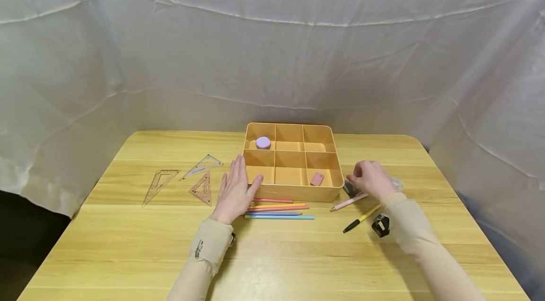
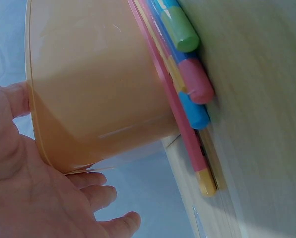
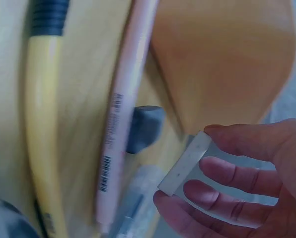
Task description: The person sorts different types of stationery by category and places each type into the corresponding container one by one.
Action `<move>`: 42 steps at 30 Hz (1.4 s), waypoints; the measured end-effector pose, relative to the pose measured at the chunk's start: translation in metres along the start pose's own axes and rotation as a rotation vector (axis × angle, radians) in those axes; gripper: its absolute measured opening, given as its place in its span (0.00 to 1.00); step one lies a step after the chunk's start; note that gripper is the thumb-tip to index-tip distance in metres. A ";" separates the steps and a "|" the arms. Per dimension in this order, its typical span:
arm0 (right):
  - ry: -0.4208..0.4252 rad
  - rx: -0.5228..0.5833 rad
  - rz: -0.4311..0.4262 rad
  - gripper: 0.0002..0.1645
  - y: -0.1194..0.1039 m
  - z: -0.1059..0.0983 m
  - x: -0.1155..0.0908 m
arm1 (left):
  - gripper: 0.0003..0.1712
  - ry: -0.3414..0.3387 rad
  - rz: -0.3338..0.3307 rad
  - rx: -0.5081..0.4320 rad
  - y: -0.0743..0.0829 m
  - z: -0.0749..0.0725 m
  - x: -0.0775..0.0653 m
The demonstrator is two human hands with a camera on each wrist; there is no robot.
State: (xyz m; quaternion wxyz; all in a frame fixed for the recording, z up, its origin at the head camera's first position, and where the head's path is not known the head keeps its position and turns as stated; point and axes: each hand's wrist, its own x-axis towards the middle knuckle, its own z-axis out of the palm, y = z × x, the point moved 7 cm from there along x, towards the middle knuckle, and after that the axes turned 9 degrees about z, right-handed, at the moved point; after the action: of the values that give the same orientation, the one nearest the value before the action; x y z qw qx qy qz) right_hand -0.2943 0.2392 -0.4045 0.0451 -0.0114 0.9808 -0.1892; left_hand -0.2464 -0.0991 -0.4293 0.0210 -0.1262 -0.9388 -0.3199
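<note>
My left hand (image 1: 233, 192) rests against the left front corner of an orange compartment box (image 1: 294, 192), fingers extended; in the left wrist view its thumb touches the rim. My right hand (image 1: 372, 178), just right of the box, pinches a small white rectangular eraser (image 3: 185, 162) between thumb and fingertips; the head view hides it. A pink eraser (image 1: 317, 178) lies in the front right compartment, a round lilac object (image 1: 263, 143) in the back left one. Below my right hand are a pink pen (image 1: 349, 202) and a small dark object (image 3: 145, 129).
Several coloured pencils (image 1: 278, 217) lie along the box's front. Three set squares (image 1: 162, 181) are spread at the left. A yellow pen with black grip (image 1: 362, 218) and a black object (image 1: 381, 225) lie at the right. A grey curtain (image 1: 289, 64) hangs behind the table.
</note>
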 end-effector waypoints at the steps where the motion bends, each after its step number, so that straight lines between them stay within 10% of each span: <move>1: 0.003 0.010 -0.008 0.12 -0.001 -0.003 -0.001 | 0.49 0.000 0.000 -0.002 0.000 0.000 0.000; 18: 0.186 0.071 -0.152 0.09 -0.031 -0.048 -0.024 | 0.49 0.005 0.002 -0.004 0.000 0.000 0.000; 42: 0.047 0.059 -0.353 0.09 -0.072 -0.035 -0.026 | 0.50 -0.007 -0.005 -0.006 -0.001 0.000 0.000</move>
State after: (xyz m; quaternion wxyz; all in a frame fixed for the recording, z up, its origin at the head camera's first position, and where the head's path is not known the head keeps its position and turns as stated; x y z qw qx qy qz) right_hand -0.2714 0.1870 -0.3429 -0.0117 -0.1777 0.9584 -0.2231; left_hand -0.2465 -0.0997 -0.4298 0.0168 -0.1252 -0.9381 -0.3225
